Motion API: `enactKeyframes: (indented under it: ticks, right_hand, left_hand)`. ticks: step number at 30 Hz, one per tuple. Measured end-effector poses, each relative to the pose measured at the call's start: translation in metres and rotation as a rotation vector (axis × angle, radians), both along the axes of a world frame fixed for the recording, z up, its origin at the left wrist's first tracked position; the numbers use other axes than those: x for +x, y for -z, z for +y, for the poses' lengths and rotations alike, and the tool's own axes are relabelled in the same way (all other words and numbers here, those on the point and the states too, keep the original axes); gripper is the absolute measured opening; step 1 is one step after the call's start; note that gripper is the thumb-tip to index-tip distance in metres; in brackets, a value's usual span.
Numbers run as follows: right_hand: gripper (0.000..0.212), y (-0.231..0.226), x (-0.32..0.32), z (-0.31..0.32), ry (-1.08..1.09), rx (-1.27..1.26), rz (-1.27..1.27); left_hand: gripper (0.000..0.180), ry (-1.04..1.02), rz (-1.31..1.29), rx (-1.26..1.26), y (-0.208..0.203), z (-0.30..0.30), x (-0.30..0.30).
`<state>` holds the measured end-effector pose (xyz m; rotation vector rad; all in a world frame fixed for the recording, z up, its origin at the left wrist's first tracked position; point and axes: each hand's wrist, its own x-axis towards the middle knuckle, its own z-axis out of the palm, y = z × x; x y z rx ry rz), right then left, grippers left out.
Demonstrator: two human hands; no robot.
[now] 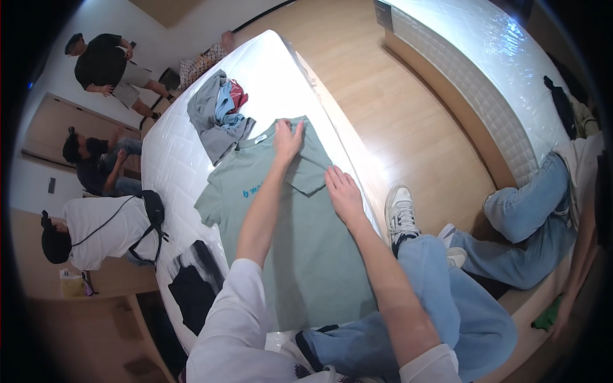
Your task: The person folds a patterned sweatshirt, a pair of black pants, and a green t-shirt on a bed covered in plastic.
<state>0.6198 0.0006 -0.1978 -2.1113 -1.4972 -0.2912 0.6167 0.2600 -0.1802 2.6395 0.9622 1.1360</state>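
A grey-green T-shirt (306, 255) with small blue lettering on its chest lies spread on a plastic-covered mattress, collar pointing away from me. My left hand (288, 142) rests on the shirt's far shoulder, right of the collar, thumb and fingers apart. At the shirt's right edge, by the sleeve, my right hand (343, 191) lies with its fingers stretched out on the cloth. The right sleeve area shows a crease under my hands. Beyond the collar sits a heap of grey, blue and red clothes (220, 115).
Dark folded clothing (193, 295) lies on the mattress (265, 60) at left. Several people are along the left side; one in white (108, 230) is close to the mattress. At right, a seated person in jeans (536, 217) is near another mattress (472, 83) across the wooden floor.
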Motion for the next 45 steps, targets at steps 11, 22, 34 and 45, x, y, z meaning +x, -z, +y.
enactKeyframes:
  ticks: [11, 22, 34, 45]
  right_hand:
    - [0.04, 0.006, 0.001, 0.001, 0.027, 0.035, 0.053]
    - [0.037, -0.002, 0.006, -0.008, 0.026, 0.005, -0.094]
    - [0.026, 0.002, 0.017, -0.006, -0.203, 0.076, -0.143]
    - [0.037, -0.025, 0.0, -0.007, -0.297, -0.002, -0.17]
  left_hand:
    - [0.047, 0.312, 0.558, -0.548, -0.027, 0.017, -0.055]
    - [0.036, 0.158, 0.379, -0.495, -0.011, -0.01, -0.034]
    - [0.023, 0.025, 0.431, -0.311, 0.009, -0.044, -0.033]
    - [0.053, 0.248, 0.411, -0.031, -0.006, -0.071, -0.021]
